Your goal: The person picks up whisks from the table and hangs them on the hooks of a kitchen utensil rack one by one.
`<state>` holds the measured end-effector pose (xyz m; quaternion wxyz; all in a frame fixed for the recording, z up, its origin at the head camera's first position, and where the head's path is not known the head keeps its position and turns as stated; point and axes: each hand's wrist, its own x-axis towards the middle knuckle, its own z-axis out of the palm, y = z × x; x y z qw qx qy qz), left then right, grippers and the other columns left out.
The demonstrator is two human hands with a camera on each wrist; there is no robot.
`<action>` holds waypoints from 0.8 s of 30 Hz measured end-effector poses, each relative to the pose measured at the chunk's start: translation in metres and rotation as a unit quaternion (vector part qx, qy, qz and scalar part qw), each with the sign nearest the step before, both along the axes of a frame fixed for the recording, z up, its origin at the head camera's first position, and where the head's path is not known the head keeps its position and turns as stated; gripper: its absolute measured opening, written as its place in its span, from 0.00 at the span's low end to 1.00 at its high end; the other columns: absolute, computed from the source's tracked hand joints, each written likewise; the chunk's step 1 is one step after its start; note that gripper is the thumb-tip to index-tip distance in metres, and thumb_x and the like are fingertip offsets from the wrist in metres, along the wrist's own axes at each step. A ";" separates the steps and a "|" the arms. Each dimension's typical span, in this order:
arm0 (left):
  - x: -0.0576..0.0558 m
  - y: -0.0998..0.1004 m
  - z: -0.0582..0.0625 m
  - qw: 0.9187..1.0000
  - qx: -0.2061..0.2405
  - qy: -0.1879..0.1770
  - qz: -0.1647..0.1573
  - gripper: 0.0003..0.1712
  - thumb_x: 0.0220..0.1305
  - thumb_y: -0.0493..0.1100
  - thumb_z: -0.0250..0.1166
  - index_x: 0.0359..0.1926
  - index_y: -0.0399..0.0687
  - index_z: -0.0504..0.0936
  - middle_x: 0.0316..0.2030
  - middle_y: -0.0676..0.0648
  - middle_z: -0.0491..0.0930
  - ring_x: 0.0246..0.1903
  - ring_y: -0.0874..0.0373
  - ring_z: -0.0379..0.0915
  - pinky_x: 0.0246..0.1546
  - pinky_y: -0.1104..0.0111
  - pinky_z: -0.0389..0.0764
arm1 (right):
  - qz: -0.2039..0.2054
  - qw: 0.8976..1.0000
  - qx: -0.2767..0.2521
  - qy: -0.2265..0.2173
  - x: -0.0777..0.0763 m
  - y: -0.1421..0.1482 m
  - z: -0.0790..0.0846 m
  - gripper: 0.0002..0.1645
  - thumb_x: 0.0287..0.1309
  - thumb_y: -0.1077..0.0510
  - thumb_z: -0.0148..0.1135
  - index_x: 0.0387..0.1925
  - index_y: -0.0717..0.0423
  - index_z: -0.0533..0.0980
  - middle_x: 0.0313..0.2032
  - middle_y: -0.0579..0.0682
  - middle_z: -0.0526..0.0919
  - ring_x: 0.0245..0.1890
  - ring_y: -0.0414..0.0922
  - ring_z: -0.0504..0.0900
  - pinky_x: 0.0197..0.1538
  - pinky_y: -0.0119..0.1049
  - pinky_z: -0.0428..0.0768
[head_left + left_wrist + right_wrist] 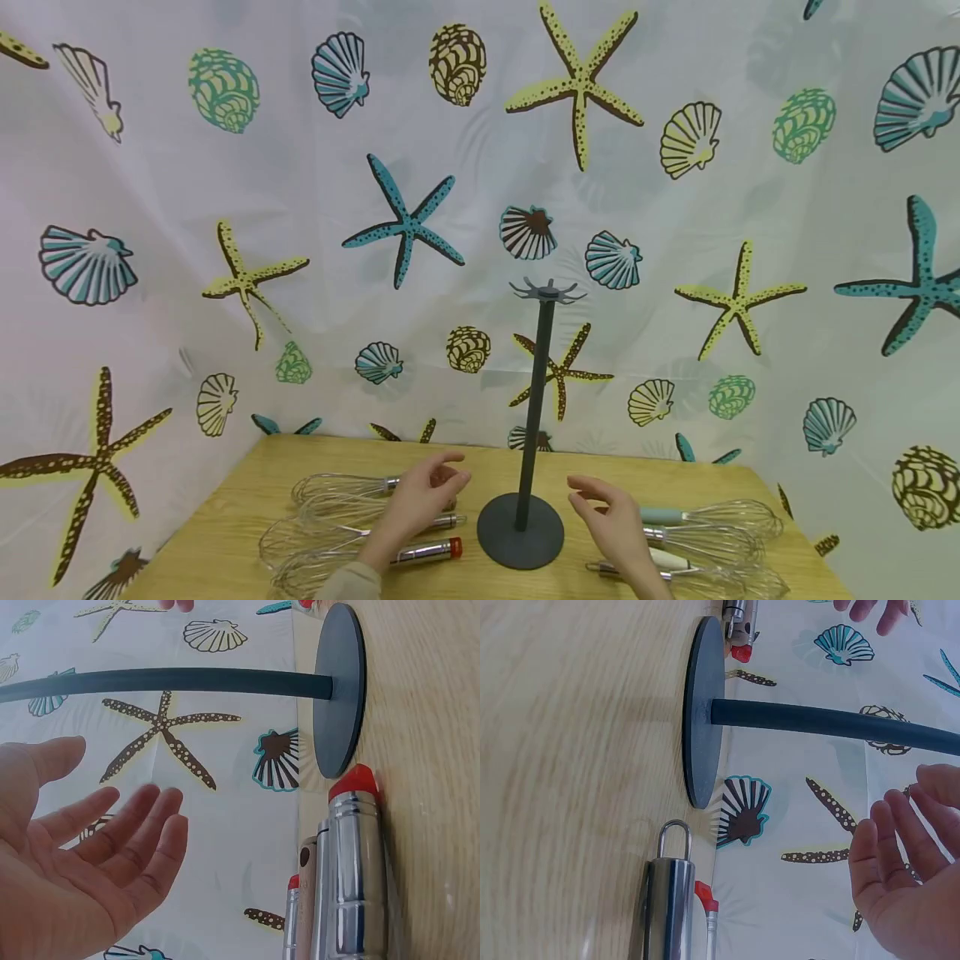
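A dark rotating-style utensil stand (pixel 536 400) rises upright from a round base (pixel 502 537), with a ring of hooks (pixel 549 292) at its top. My left hand (pixel 422 500) hovers left of the pole, above several whisks (pixel 427 552); its fingers are loosely bent and hold nothing. On the other side, my right hand (pixel 613 523) is held over a second group of whisks (pixel 660 515), fingers relaxed and the palm bare in the right wrist view. Neither hand touches the stand. The hooks carry nothing.
Both whisk groups lie on a wooden table (pixel 225 533), handles toward the stand and wire loops outward. Behind and at both sides hangs a white curtain (pixel 300 183) printed with starfish and shells. Some handles have red ends (pixel 356 781).
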<state>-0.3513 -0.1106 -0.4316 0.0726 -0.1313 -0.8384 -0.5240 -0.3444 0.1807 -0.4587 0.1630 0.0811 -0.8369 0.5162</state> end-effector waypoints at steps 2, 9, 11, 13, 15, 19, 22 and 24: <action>-0.001 -0.004 -0.002 1.000 0.012 -0.004 -0.007 0.23 0.67 0.53 0.63 0.59 0.49 0.78 0.38 0.47 0.84 0.36 0.58 0.78 0.38 0.63 0.79 | 0.004 1.000 -0.011 0.001 0.000 -0.001 0.001 0.14 0.61 0.54 0.66 0.49 0.49 0.84 0.48 0.49 0.87 0.45 0.44 0.83 0.45 0.36 0.81; -0.003 -0.019 -0.012 0.999 0.032 -0.013 -0.021 0.19 0.66 0.50 0.65 0.53 0.46 0.80 0.39 0.46 0.82 0.39 0.56 0.77 0.38 0.64 0.78 | 0.023 0.998 -0.054 -0.009 -0.004 -0.004 -0.001 0.13 0.61 0.58 0.66 0.47 0.53 0.84 0.46 0.53 0.87 0.42 0.42 0.84 0.39 0.30 0.81; -0.004 -0.024 -0.013 0.998 0.050 -0.032 -0.031 0.21 0.67 0.49 0.65 0.55 0.42 0.79 0.40 0.45 0.83 0.39 0.54 0.78 0.37 0.63 0.80 | 0.017 0.997 -0.077 -0.022 -0.006 -0.005 -0.001 0.12 0.61 0.58 0.66 0.46 0.53 0.84 0.45 0.53 0.87 0.40 0.42 0.84 0.34 0.29 0.80; -0.004 -0.027 -0.014 0.995 0.067 -0.055 -0.041 0.22 0.67 0.49 0.64 0.56 0.40 0.78 0.40 0.44 0.83 0.39 0.51 0.80 0.37 0.61 0.81 | 0.006 0.994 -0.101 -0.030 -0.008 -0.006 0.001 0.11 0.60 0.57 0.67 0.45 0.53 0.85 0.42 0.53 0.88 0.37 0.41 0.84 0.27 0.28 0.78; -0.004 -0.029 -0.014 0.993 0.078 -0.074 -0.053 0.25 0.67 0.51 0.64 0.57 0.38 0.76 0.42 0.43 0.83 0.41 0.50 0.80 0.39 0.59 0.82 | -0.005 0.993 -0.115 -0.026 -0.009 -0.008 0.003 0.11 0.60 0.56 0.68 0.44 0.53 0.85 0.40 0.52 0.88 0.35 0.40 0.83 0.23 0.28 0.76; -0.005 -0.032 -0.017 0.989 0.084 -0.105 -0.067 0.28 0.66 0.52 0.65 0.58 0.36 0.76 0.48 0.39 0.82 0.44 0.51 0.80 0.43 0.55 0.82 | -0.012 0.993 -0.121 0.004 -0.009 -0.011 0.008 0.13 0.59 0.55 0.69 0.44 0.55 0.84 0.38 0.53 0.88 0.32 0.36 0.83 0.28 0.28 0.78; -0.006 -0.035 -0.022 0.988 0.077 -0.122 -0.062 0.29 0.65 0.52 0.66 0.58 0.35 0.76 0.50 0.38 0.81 0.45 0.52 0.80 0.45 0.53 0.82 | -0.012 0.993 -0.120 0.017 -0.009 -0.012 0.013 0.13 0.59 0.55 0.69 0.44 0.56 0.85 0.37 0.54 0.88 0.32 0.36 0.83 0.34 0.29 0.80; -0.008 -0.037 -0.025 0.987 0.067 -0.134 -0.057 0.29 0.65 0.53 0.66 0.57 0.36 0.77 0.50 0.39 0.82 0.45 0.52 0.81 0.45 0.52 0.82 | -0.016 0.993 -0.119 0.018 -0.010 -0.013 0.017 0.13 0.60 0.55 0.68 0.43 0.57 0.85 0.34 0.54 0.88 0.31 0.36 0.83 0.33 0.30 0.80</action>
